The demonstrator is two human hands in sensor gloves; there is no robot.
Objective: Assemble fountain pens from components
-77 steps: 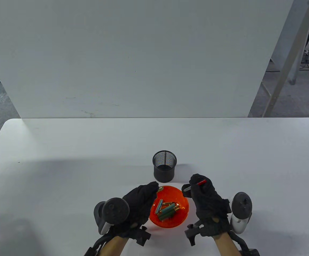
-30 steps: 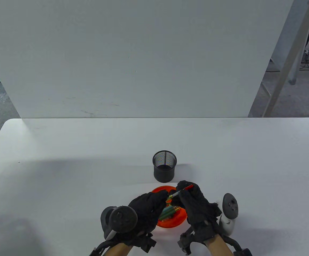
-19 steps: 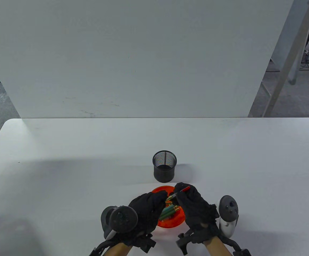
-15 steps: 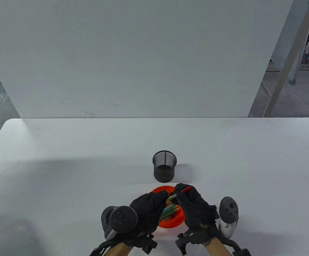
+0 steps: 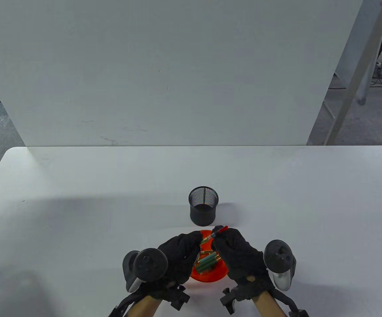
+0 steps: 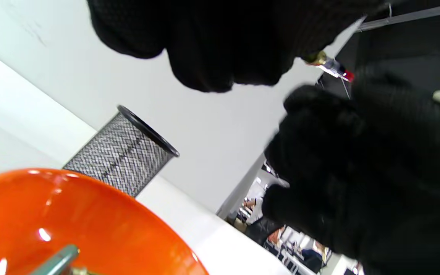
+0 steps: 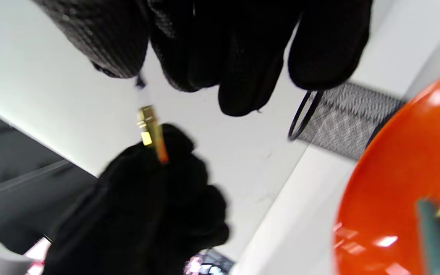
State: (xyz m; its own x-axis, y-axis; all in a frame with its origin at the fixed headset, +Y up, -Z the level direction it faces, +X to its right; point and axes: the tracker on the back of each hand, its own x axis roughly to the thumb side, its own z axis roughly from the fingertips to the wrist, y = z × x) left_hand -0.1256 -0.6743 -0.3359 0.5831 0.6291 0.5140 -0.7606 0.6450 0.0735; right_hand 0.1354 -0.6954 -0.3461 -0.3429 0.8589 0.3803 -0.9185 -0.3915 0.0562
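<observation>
Pen parts meet above the orange bowl (image 5: pixel 210 277): your left hand (image 5: pixel 177 252) grips the brass-ended section (image 5: pixel 205 240), your right hand (image 5: pixel 237 254) pinches the red-tipped cartridge (image 5: pixel 219 230). Risk: misaligned insertion may jam it; a loose pinch drops it beside the mesh cup (image 5: pixel 203 204).

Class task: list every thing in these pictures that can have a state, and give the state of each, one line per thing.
Left hand: grips a gold-tipped pen part above the bowl.
Right hand: pinches a thin red-ended part, its tip at the gold one.
Orange bowl: on the table, holds loose green and gold pen parts.
Mesh cup: upright, behind the bowl; contents not visible.
</observation>
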